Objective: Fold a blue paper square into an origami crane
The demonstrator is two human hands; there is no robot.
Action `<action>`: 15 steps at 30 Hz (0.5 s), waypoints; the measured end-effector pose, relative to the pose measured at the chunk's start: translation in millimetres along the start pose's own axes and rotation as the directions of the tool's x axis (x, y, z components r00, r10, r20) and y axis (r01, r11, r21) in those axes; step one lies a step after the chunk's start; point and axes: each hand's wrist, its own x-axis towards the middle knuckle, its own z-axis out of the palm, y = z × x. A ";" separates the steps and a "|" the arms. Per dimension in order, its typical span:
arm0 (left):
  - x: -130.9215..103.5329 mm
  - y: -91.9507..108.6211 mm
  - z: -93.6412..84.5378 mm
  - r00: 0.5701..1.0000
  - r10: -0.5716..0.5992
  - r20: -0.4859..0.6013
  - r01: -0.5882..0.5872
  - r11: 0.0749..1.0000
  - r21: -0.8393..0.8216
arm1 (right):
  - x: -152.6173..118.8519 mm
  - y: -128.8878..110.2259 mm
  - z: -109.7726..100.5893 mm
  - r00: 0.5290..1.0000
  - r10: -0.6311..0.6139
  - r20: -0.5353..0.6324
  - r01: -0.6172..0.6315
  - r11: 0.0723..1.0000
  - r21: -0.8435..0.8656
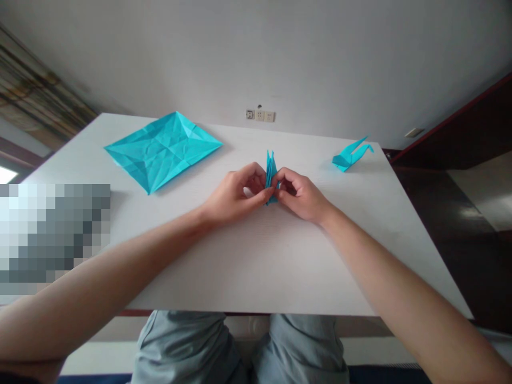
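Note:
Between my hands, over the middle of the table, a narrow folded piece of blue paper (270,165) stands upright with its pointed tips up. My left hand (248,189) pinches it from the left, thumb and fingers closed on its lower part. From the right, my right hand (295,193) grips the same folded paper with its fingertips. The fingers hide part of the folds. Off to the right sits a finished-looking blue paper crane (349,156). At the far left lies an unfolded blue paper sheet (164,152) covered in creases.
The white table (256,272) reaches back to a grey wall with sockets (260,115). A pixelated, blurred-out area (48,234) covers the table's left side. A patterned curtain (36,80) hangs at the upper left. My legs (188,346) are below the front edge.

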 end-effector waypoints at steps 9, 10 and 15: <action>-0.2 -2.9 -0.4 1.000 0.010 0.007 -0.010 1.000 0.023 | -0.9 -0.3 0.1 1.000 0.002 0.004 -0.002 1.000 -0.016; -0.3 -2.9 -0.3 1.000 0.007 0.009 -0.008 1.000 0.026 | -0.8 -0.2 0.1 1.000 0.005 0.006 -0.005 1.000 -0.018; -0.6 -1.0 0.0 1.000 -0.002 0.011 0.001 0.999 0.035 | -0.6 -1.3 0.0 1.000 0.007 0.016 -0.007 1.000 -0.022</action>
